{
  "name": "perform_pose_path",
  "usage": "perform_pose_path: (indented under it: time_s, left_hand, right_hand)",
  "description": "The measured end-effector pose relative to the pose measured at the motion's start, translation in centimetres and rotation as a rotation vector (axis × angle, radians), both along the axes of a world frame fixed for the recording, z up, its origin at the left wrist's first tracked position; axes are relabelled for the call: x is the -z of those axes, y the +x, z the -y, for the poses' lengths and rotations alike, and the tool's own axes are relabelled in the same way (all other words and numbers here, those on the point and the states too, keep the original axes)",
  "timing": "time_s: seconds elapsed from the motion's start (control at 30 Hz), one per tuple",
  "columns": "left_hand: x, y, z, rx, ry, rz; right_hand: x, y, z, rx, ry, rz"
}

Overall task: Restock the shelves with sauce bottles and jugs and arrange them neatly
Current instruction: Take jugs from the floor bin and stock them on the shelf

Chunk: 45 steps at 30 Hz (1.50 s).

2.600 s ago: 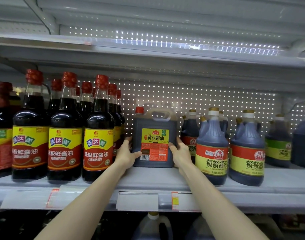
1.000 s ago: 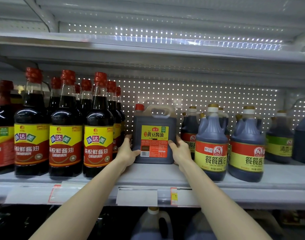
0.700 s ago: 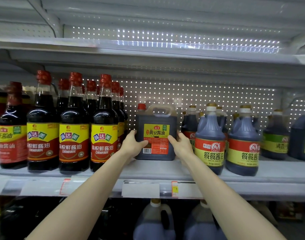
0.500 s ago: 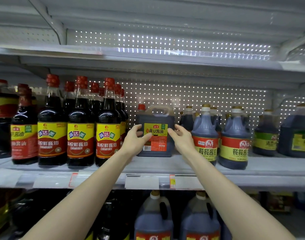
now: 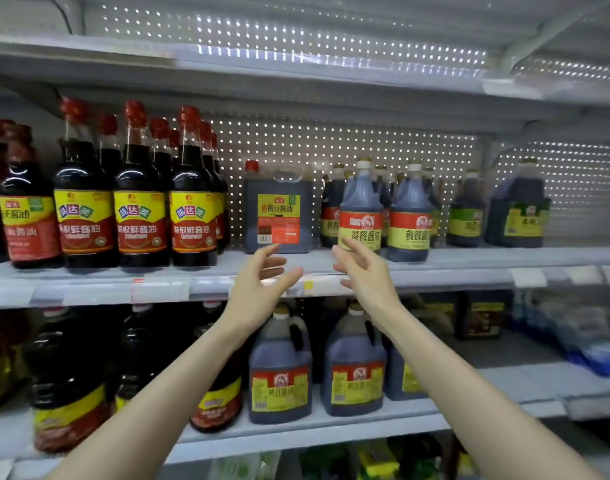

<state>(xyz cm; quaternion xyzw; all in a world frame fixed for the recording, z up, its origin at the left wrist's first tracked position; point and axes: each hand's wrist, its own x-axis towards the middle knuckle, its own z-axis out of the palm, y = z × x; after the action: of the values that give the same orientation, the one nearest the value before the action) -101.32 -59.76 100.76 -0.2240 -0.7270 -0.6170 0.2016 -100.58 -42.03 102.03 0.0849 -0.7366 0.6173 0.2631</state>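
Observation:
A square dark soy sauce jug (image 5: 278, 212) with a red cap and a yellow-and-red label stands upright on the middle shelf (image 5: 469, 258), set back from the front edge. My left hand (image 5: 258, 289) and my right hand (image 5: 365, 275) hover in front of the shelf edge below the jug, fingers relaxed, touching nothing. Tall red-capped bottles (image 5: 140, 202) stand in rows left of the jug. Round-shouldered jugs with red-and-yellow labels (image 5: 360, 209) stand to its right.
A gap of bare shelf lies on either side of the square jug. Green-labelled jugs (image 5: 466, 213) and a larger jug (image 5: 518, 209) stand farther right. The lower shelf (image 5: 331, 431) carries handled jugs (image 5: 281, 368) and dark bottles (image 5: 71, 382). An upper shelf (image 5: 296, 67) overhangs.
Both hands let go of the square jug and drew back toward me and downward. The jug stays on the shelf. My view pulled back and dropped, showing the lower shelf.

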Motion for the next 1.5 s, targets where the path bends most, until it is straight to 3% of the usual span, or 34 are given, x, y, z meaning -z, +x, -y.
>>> perform_pose_path:
  time_s: [0.23, 0.43, 0.73, 0.97, 1.5]
  left_hand:
    - [3.0, 5.3, -4.3, 0.029, -0.01, 0.056]
    - [6.8, 10.2, -13.0, -0.004, 0.022, 0.111]
    - [17.0, 15.4, -22.2, -0.035, 0.04, 0.327]
    - [27.4, 15.2, -25.4, -0.058, 0.006, 0.511]
    - [59.7, 12.4, -26.2, -0.082, -0.104, 1.056]
  right_hand:
    - [3.5, 5.6, -5.3, -0.04, -0.023, 0.05]
    - [7.6, 10.2, -14.4, -0.037, 0.044, 0.103]
    - [17.9, 13.6, -23.7, -0.088, 0.06, 0.305]
    - [29.5, 13.2, -26.8, -0.107, 0.028, 0.509]
    - [63.4, 10.5, -29.0, -0.02, 0.039, 1.014]
